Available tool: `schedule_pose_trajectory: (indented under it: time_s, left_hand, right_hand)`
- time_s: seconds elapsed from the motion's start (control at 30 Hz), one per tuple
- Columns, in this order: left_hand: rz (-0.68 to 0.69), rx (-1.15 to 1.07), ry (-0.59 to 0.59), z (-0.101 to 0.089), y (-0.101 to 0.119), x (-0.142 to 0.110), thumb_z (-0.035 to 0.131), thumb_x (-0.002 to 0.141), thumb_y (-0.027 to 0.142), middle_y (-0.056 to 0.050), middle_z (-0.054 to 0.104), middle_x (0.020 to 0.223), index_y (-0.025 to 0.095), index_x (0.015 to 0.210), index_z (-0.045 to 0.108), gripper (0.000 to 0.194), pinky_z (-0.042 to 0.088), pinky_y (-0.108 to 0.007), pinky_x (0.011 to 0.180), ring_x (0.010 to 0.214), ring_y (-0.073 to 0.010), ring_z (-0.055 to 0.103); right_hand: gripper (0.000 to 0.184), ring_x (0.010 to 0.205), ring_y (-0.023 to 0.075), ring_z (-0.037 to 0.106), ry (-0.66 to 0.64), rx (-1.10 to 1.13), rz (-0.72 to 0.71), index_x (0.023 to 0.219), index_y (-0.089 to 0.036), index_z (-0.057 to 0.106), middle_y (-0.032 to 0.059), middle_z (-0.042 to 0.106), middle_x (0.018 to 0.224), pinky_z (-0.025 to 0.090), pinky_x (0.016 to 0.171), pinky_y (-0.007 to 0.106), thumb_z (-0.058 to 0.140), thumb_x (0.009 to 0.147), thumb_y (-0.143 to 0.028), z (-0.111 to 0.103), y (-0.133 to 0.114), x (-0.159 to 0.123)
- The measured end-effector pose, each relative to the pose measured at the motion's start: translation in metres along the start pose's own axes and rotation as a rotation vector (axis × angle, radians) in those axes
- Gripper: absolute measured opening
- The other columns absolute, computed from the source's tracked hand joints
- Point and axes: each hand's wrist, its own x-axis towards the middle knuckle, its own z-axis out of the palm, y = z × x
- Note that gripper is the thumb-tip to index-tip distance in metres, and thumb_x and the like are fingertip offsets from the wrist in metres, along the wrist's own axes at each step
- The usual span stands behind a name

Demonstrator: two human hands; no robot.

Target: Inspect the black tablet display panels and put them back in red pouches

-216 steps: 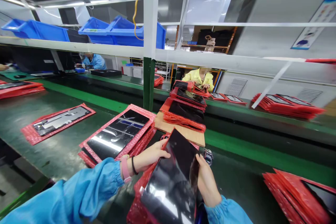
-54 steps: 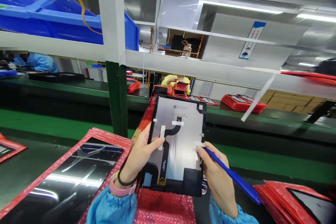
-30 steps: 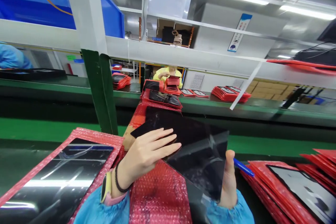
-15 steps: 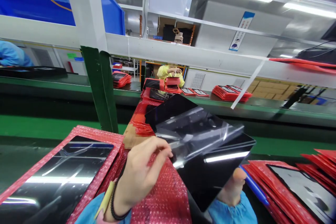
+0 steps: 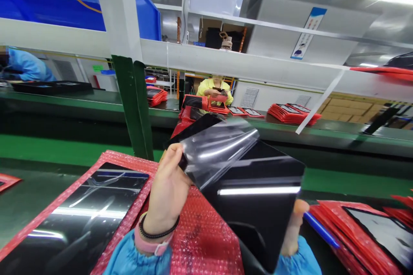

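My left hand (image 5: 167,189) pinches a corner of a clear protective film (image 5: 219,146) and holds it lifted off a glossy black screen panel (image 5: 258,206). The panel is tilted, glass side toward me. My right hand (image 5: 293,230) grips the panel's lower right edge, mostly hidden behind it, and also holds a blue pen (image 5: 319,230) that sticks out to the right. Red bubble wrap (image 5: 206,240) lies under my hands.
A black panel on a red bubble bag (image 5: 87,206) lies at left. Stacked red bags with panels (image 5: 364,232) sit at right, more stacks (image 5: 292,114) on the far bench. A green-white post (image 5: 130,94) stands ahead. A person in yellow (image 5: 214,88) works opposite, another in blue (image 5: 27,66) far left.
The panel was turned from its grey back side to its black glass side. My left hand then took the film's corner and peeled it up and leftward.
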Motion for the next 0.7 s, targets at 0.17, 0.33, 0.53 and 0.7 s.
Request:
schedule_pose_trajectory:
  time_s: [0.17,0.33,0.53,0.7]
  left_hand:
    - [0.240,-0.057,0.039,0.001,0.010,-0.012,0.051,0.093,0.025,0.002,0.056,0.090,0.024,0.086,0.056,0.009,0.047,-0.022,0.079,0.095,-0.0144,0.057]
    - [0.377,0.009,0.110,0.005,-0.001,-0.037,0.056,0.090,0.032,0.002,0.051,0.085,0.027,0.086,0.055,0.006,0.044,-0.021,0.067,0.086,-0.0151,0.054]
    - [0.444,0.057,0.160,0.016,-0.008,-0.056,0.052,0.089,0.035,0.001,0.049,0.076,0.030,0.083,0.052,0.009,0.047,-0.031,0.067,0.073,-0.0184,0.053]
    - [0.448,0.073,0.129,0.017,-0.009,-0.057,0.049,0.091,0.033,0.001,0.053,0.077,0.032,0.086,0.053,0.006,0.049,-0.034,0.069,0.076,-0.0202,0.056]
  right_hand:
    - [0.055,0.133,0.0266,0.046,-0.076,0.372,0.115,0.137,-0.036,0.051,0.0011,0.054,0.141,0.037,0.112,0.047,0.064,0.084,-0.041,0.017,-0.021,0.002]
    - [0.083,0.145,0.0287,0.020,-0.088,0.106,0.008,0.144,-0.041,0.036,-0.0049,0.030,0.156,0.027,0.116,0.049,0.077,0.072,-0.040,0.022,-0.021,-0.008]
    - [0.109,0.128,0.0339,0.051,-0.140,0.078,0.104,0.150,-0.045,0.011,0.0026,0.049,0.145,0.056,0.089,0.044,0.081,0.068,-0.038,0.022,-0.030,-0.018]
    - [0.112,0.132,0.0308,0.046,-0.127,0.000,0.060,0.151,-0.042,0.010,0.0019,0.042,0.150,0.041,0.107,0.045,0.083,0.066,-0.036,0.022,-0.034,-0.017]
